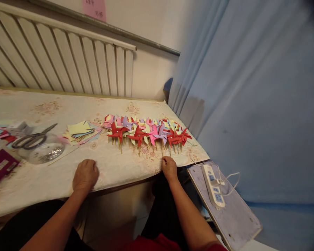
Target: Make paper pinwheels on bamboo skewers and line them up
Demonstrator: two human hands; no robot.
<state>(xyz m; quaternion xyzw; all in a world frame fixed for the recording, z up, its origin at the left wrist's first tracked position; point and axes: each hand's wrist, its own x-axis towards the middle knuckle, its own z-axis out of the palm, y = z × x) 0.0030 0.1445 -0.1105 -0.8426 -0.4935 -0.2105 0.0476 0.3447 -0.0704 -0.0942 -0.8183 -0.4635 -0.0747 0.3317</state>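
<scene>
My left hand (86, 174) rests as a loose fist on the flowered tablecloth near the front edge, with nothing showing in it. My right hand (169, 167) is closed at the table's front edge, its fingertips right below the stick of a lavender pinwheel (162, 134). Whether the fingers touch that stick, I cannot tell. Several paper pinwheels on thin sticks lie in rows ahead of it, among them a red pinwheel (117, 131) and a pink pinwheel (153, 134). Left of them is a pile of coloured paper pieces (81, 129), some with cut corners.
Scissors (32, 139) lie across a clear plastic container (43, 155) with small shiny pieces inside. A loose stick (63, 155) is beside it. A purple box (1, 167) is at far left. Right of the table, a power strip (213, 186) sits on a board beside a blue curtain (251, 104).
</scene>
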